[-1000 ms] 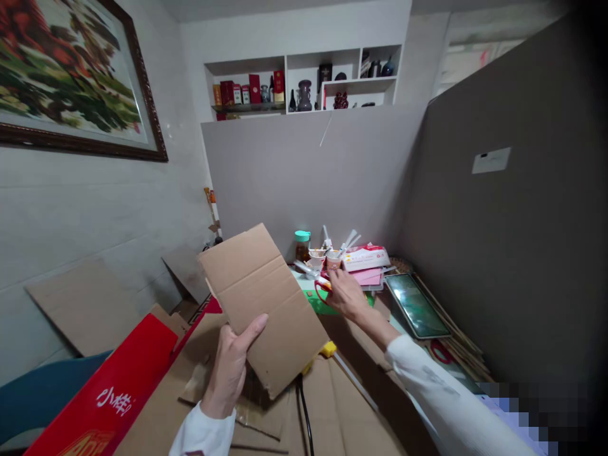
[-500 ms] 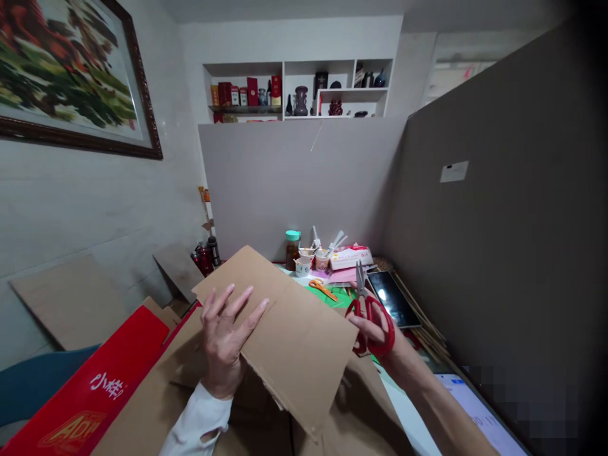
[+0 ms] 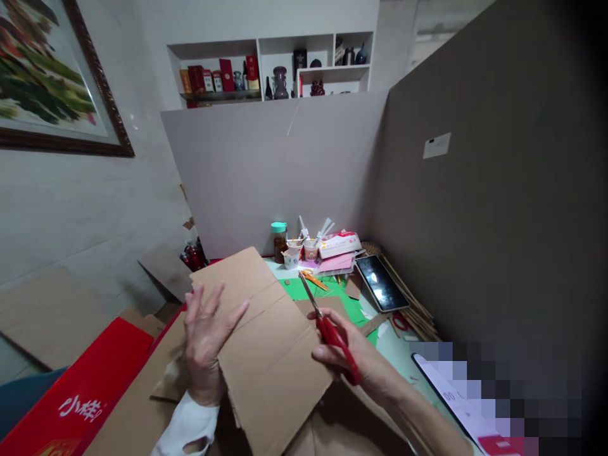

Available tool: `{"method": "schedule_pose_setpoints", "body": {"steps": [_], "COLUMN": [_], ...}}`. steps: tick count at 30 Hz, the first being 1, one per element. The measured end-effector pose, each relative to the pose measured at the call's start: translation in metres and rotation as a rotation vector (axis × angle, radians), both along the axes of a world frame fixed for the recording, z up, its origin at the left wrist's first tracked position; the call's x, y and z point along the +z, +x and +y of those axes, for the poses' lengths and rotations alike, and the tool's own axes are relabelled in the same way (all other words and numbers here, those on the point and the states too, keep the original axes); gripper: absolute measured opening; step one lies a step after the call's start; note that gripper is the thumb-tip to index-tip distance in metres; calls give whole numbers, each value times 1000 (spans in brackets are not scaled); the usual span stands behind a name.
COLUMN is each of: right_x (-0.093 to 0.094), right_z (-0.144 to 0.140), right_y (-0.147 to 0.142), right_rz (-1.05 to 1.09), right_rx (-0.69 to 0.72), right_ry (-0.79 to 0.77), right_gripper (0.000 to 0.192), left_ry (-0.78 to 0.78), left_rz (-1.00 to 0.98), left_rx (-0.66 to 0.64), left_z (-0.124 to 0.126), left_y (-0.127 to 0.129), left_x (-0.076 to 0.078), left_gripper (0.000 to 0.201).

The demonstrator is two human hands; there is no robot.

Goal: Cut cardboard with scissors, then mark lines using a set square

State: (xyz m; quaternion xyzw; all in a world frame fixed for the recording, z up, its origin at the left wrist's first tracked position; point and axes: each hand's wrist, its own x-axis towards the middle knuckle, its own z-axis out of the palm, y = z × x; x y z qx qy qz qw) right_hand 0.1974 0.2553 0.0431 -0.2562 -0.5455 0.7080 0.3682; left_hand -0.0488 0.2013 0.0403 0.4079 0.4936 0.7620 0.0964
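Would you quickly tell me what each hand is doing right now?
Left hand: open, fingers spread, steadying the cardboard sheet.
Right hand: closed on the red scissors.

Single head-worn view, looking forward and down over the surface (image 3: pixel 394 354). Close on the left hand (image 3: pixel 204 345) and right hand (image 3: pixel 354 361); grey partition (image 3: pixel 266 171) and wall shelves (image 3: pixel 270 66) farther ahead.

Legible text: white Chinese characters "小样" on the long red cardboard box (image 3: pixel 80 399) at 8 o'clock, low in view. Partial yellowish lettering below them, cut off, unreadable. Digits "00" on the white-screened device (image 3: pixel 449 396) at 4 o'clock, beside the blurred patch. White label (image 3: pixel 437 145) on the grey partition: too small to read.
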Motion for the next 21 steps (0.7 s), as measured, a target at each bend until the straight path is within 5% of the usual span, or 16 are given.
{"method": "schedule_pose_setpoints", "body": {"steps": [3,8,12,17,21], "right_x": [-7,-14,-17,-2,15], "right_z": [-6,0,8,9,9], "right_y": [-11,-12,-11,-1,20], "right_rz": [19,-1,-33,-58,-77], "right_rx": [-72,-230,-249,-8,230], "right_ry": [13,67,123,144,132], "right_gripper": [68,66,63,57,47], "left_ry": [-5,-159,-226,-212,-348], "left_rz": [-141,-410,-521,-594,-542], "left_rx": [-7,-260,-307,-152,-216], "left_z": [-2,2,7,-3,-32], "left_y": [-3,3,9,-28,-64], "left_x": [6,8,4,23,45], "left_gripper": [47,68,73,53,67]}}
